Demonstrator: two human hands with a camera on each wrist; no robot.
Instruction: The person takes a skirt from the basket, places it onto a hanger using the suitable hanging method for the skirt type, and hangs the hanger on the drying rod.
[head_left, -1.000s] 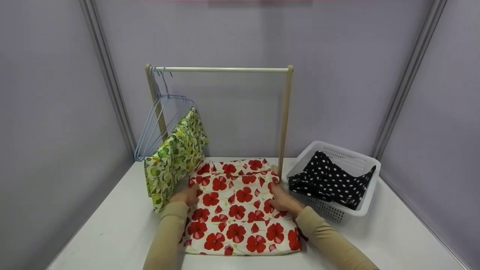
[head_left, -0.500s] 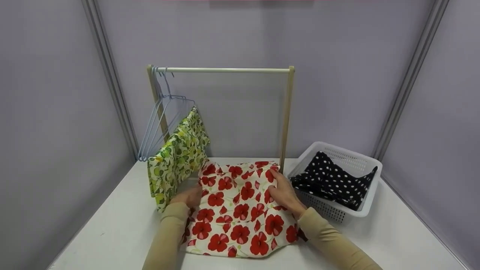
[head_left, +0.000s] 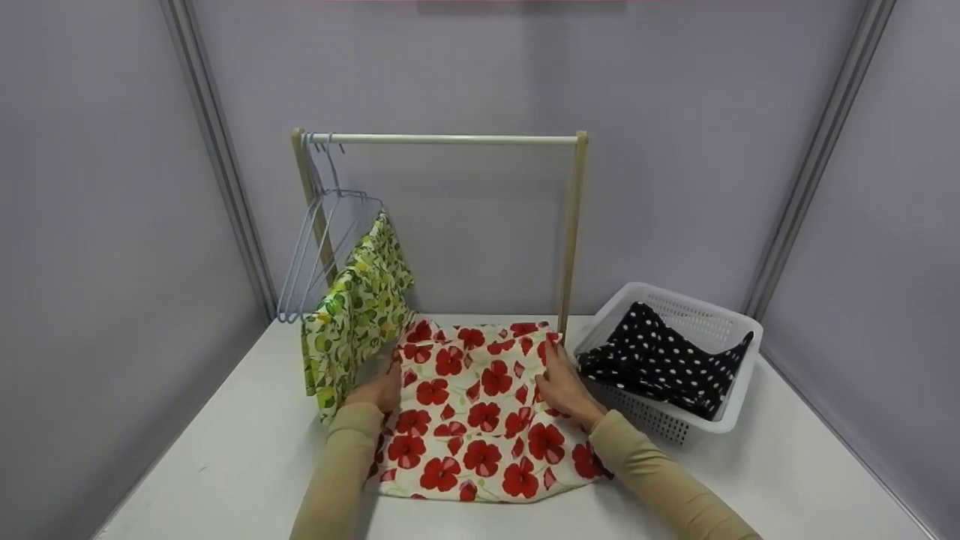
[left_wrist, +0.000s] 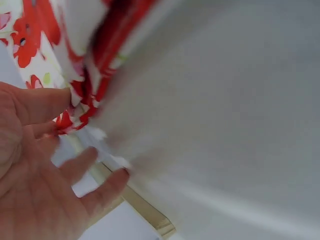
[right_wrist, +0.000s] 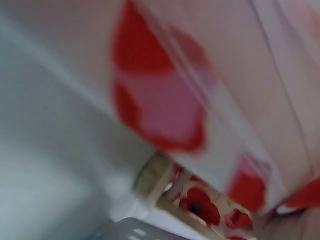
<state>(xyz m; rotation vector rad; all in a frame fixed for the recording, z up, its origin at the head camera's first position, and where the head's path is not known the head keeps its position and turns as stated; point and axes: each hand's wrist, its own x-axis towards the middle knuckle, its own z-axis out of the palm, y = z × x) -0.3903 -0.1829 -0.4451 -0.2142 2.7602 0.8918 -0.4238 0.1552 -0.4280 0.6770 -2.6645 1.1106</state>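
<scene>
A white cloth printed with red flowers (head_left: 480,416) lies over the table, its near edge slanting and its far part gathered in folds. At its left side is my left hand (head_left: 381,390); in the left wrist view the thumb and index finger pinch a folded edge of the flowered cloth (left_wrist: 30,47), while the other fingers spread apart. On the opposite side my right hand (head_left: 566,386) holds the cloth's right edge, thumb on top. The right wrist view is blurred and filled mostly by cloth (right_wrist: 165,100), with only a bit of the hand in the lower corner.
A wooden-legged rack with a white bar (head_left: 450,139) stands behind the cloth. Blue hangers (head_left: 304,255) and a green leaf-print cloth (head_left: 360,300) hang at its left end. To the right is a white basket (head_left: 727,412) holding black polka-dot fabric (head_left: 664,360).
My right hand has moved slightly away along the cloth's right edge. The near right corner has drawn in, and the near edge has shifted a little away from me.
</scene>
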